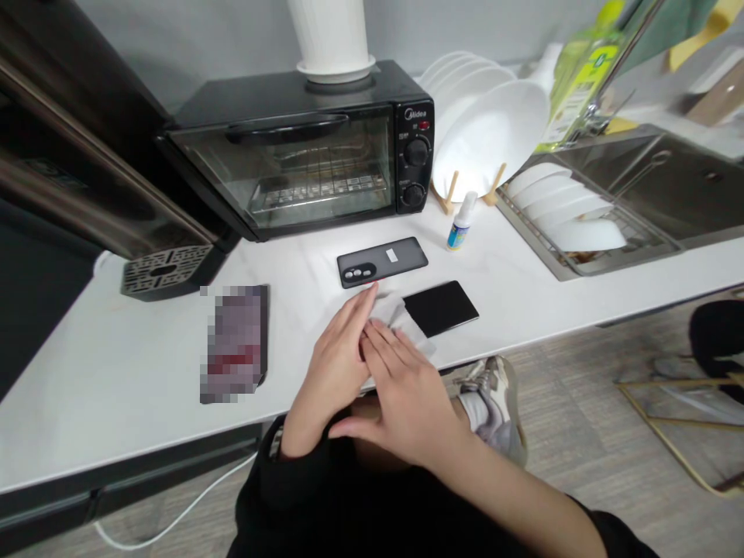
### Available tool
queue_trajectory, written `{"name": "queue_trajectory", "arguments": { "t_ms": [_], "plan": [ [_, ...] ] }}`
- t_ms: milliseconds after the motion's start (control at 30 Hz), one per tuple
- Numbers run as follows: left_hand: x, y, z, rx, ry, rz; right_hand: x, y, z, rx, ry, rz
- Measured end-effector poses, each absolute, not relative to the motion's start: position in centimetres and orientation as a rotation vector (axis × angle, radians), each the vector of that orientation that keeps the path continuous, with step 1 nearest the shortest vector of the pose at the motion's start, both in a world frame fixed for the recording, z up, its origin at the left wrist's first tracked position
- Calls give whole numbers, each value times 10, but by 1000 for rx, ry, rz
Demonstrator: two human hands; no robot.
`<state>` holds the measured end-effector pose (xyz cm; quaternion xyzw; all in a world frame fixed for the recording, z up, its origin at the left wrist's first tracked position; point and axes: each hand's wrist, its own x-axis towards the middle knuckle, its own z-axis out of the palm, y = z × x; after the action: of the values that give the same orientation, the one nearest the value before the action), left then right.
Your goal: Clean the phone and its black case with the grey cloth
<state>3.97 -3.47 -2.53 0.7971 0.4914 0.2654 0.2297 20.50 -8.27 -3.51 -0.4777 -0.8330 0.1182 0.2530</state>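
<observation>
A phone (445, 304) with a dark screen lies flat near the counter's front edge. A grey-white cloth (388, 308) partly covers its left part. My right hand (410, 391) rests on the cloth with fingers laid out nearly flat and thumb spread away. Beside it, my left hand (335, 358) is held on edge with straight fingers, close against the cloth; its thumb and any contact with the phone are hidden. Just behind lies a dark phone case (387, 262) with camera cut-outs and a white label. A small white-capped spray bottle (461, 223) stands upright to the right.
A blurred-out dark slab (235, 341) lies at left. Behind stands a black toaster oven (308, 170) carrying a white pot (330, 39). White plates (494, 139) stand in a rack beside the sink (656, 186). The white counter (116, 395) ends just before me.
</observation>
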Motion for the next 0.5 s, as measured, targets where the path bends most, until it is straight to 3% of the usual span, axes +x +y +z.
{"name": "queue_trajectory", "arguments": {
  "t_ms": [100, 300, 500],
  "plan": [
    [40, -36, -24, 2191, 1348, 723, 229, -73, -32, -1272, -2325, 357],
    [41, -37, -25, 2196, 1381, 729, 278, -51, -43, -1675, -2081, 7],
    [41, -34, -23, 2211, 1358, 748, 212, -79, -38, -1235, -2317, 284]
  ]
}}
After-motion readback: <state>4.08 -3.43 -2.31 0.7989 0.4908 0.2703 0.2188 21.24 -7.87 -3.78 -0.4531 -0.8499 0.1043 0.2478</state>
